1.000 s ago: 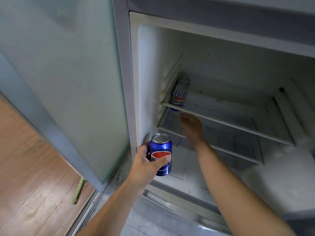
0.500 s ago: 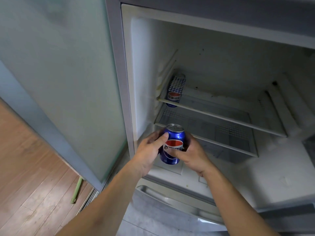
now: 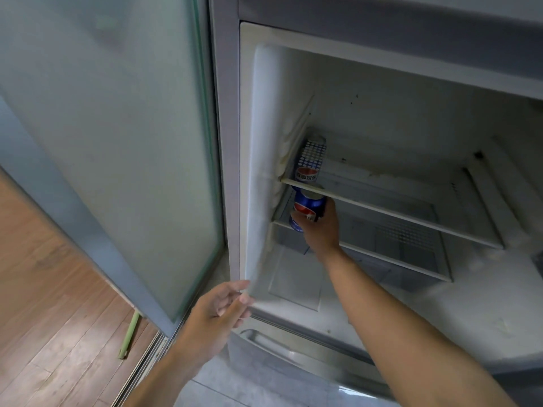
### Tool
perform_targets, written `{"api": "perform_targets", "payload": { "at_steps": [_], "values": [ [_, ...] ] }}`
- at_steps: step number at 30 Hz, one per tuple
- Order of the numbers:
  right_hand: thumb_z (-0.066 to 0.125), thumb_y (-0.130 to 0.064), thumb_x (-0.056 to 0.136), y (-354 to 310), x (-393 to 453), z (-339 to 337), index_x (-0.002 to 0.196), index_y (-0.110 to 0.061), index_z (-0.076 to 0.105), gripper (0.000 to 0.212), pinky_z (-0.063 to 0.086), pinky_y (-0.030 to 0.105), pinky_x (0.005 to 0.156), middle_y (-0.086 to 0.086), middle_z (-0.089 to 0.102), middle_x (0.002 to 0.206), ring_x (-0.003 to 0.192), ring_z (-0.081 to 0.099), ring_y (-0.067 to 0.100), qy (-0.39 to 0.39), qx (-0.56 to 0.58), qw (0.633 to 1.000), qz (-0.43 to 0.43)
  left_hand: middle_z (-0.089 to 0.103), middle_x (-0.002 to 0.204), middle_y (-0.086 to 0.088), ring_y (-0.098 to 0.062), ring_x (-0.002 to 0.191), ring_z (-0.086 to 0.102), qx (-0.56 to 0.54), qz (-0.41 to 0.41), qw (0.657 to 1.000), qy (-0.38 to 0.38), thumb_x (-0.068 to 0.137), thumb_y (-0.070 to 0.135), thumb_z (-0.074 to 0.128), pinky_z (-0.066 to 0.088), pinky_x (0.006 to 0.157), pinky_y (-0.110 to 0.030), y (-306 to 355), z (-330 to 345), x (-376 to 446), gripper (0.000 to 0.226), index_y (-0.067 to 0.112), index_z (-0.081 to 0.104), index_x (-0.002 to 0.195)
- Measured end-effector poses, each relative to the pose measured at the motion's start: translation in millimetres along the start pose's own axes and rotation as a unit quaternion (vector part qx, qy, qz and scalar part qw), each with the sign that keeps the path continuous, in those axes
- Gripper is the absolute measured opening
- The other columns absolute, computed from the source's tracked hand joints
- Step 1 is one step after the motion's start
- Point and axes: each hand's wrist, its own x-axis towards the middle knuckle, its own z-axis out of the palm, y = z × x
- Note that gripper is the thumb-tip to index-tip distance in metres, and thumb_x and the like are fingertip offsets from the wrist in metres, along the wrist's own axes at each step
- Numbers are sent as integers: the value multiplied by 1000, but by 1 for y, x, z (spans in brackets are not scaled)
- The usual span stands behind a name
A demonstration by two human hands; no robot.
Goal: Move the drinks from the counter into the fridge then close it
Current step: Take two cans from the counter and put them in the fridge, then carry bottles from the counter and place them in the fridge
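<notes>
— Right hand point(image 3: 321, 229) is wrapped round the blue can point(image 3: 307, 208), sliding it onto the lower shelf point(image 3: 382, 257) by the fridge point(image 3: 226, 113) wall.

— And the left hand point(image 3: 217, 306)?

— Loose, empty, near the frame. Probably keeping clear. Another can point(image 3: 311, 161) stands above.

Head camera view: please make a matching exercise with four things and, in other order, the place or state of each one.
1. blue cola can
2. white-and-blue dotted can
3. left hand
4. thin green stick

a. empty, at the fridge's lower left edge
b. standing on the upper glass shelf
c. lying on the wooden floor
d. gripped by the right hand, under the upper shelf

Pairs: 1-d, 2-b, 3-a, 4-c
</notes>
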Motion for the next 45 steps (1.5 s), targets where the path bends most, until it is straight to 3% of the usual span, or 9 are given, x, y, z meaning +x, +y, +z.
{"api": "perform_targets", "payload": {
  "at_steps": [4, 8, 12, 20, 23, 26, 31, 35, 45],
  "values": [
    [83, 6, 70, -8, 26, 22, 111, -18, 59, 53, 52, 8, 72, -7, 69, 88, 79, 66, 3, 36, -18, 999, -22, 75, 92, -5, -15, 80, 68, -6, 6, 999, 39, 95, 18, 60, 53, 72, -26, -7, -3, -8, 21, 15, 67, 115],
    [89, -9, 69, -11, 42, 37, 127, -9, 59, 65, 44, 5, 82, 4, 66, 119, 110, 62, 19, 78, -62, 995, 8, 75, 90, -5, -10, 75, 69, -11, 5, 1000, 25, 95, 16, 60, 54, 68, -21, -11, -8, -9, 19, 14, 68, 112],
    [76, -11, 84, -5, 45, 38, 135, -11, 53, 55, 41, 19, 92, 10, 64, 130, 120, 60, 23, 82, -89, 992, 35, 75, 97, -5, -13, 82, 71, -5, 6, 1000, -13, 83, 37, 62, 56, 72, -22, -18, -20, -5, 36, 19, 67, 114],
    [65, -8, 89, -6, -7, 20, 113, -15, 63, 25, 46, 15, 73, -6, 64, 79, 79, 62, 13, 108, -111, 987, 50, 75, 89, -9, -15, 72, 67, -16, -4, 998, -68, 82, 32, 64, 52, 64, -22, -32, -18, 12, 34, 15, 68, 111],
    [68, -10, 89, -2, -46, 1, 92, -28, 65, 18, 42, 5, 60, -15, 62, 76, 66, 59, -3, 132, -119, 983, 36, 73, 79, -11, -12, 62, 62, -38, 3, 997, -60, 93, 13, 61, 49, 55, -21, -34, -1, 19, 14, 10, 69, 104],
    [69, -14, 89, -1, -90, -22, 87, -37, 65, 24, 52, 20, 67, -14, 68, 81, 70, 63, 0, 132, -105, 983, 69, 73, 76, -6, -10, 59, 61, -19, 27, 998, -54, 96, 15, 60, 49, 52, -22, -36, 13, 19, 11, 14, 70, 100],
    [68, -8, 90, -6, -157, -57, 84, -25, 67, 18, 50, 36, 68, -2, 61, 75, 70, 55, 14, 174, -42, 977, 116, 73, 74, 0, -7, 59, 62, 16, 24, 997, -78, 97, 18, 61, 50, 52, -24, -39, 32, 15, 10, 16, 70, 99],
    [66, -12, 93, -3, -231, -92, 101, -19, 68, 11, 53, 24, 60, -3, 58, 76, 69, 56, 12, 230, 15, 959, 168, 74, 79, 6, -2, 60, 64, 84, 32, 988, -127, 97, 22, 60, 51, 52, -14, -51, 53, -4, 9, 23, 69, 97],
    [66, -26, 95, 37, -531, -173, 108, -19, 68, 15, 53, 28, 67, 7, 69, 95, 79, 65, 17, 458, 65, 831, 308, 74, 79, 1, -12, 68, 64, 192, -18, 934, -301, 97, 26, 61, 53, 60, -27, -143, 93, -124, 10, 23, 70, 98]
  ]
}}
